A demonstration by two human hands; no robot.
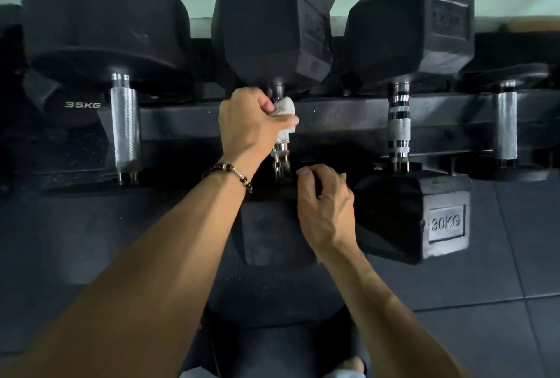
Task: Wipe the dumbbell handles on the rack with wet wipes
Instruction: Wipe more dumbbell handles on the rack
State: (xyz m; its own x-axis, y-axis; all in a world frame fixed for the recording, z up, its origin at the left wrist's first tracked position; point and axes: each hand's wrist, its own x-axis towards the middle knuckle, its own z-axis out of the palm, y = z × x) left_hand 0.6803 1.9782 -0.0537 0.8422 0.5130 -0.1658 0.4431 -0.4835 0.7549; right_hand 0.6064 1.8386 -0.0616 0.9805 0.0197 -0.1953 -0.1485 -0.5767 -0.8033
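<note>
I judge the work to be in the middle. My left hand (248, 123) is clenched around a crumpled white wet wipe (286, 111), and the wipe is wrapped on the upper part of the ringed chrome handle of the middle black hexagonal rubber dumbbell (280, 150) — so this handle is the one in hand now. Below my fist, the lower part of the handle is bare and shiny; I think it is not yet wiped, but I cannot tell this from its look.

My right hand (325, 205) holds nothing. Its fingers are loosely curled, and it rests against the near head of the same dumbbell, just below and to the right of the left hand.

To the right of the wipe lies the black hexagonal 30KG dumbbell (439, 220), with a chrome handle (399, 126) of smooth rings and a knurled middle band. To the left is the round black 35KG dumbbell (100, 23) with a straight, fully knurled steel handle (125, 129). Further right one more plain steel handle (505, 123) shows. Whether these are already clean — I cannot say. All of them lie across the dark metal rack (181, 117), above a floor of dark rubber tiles (485, 271).
</note>
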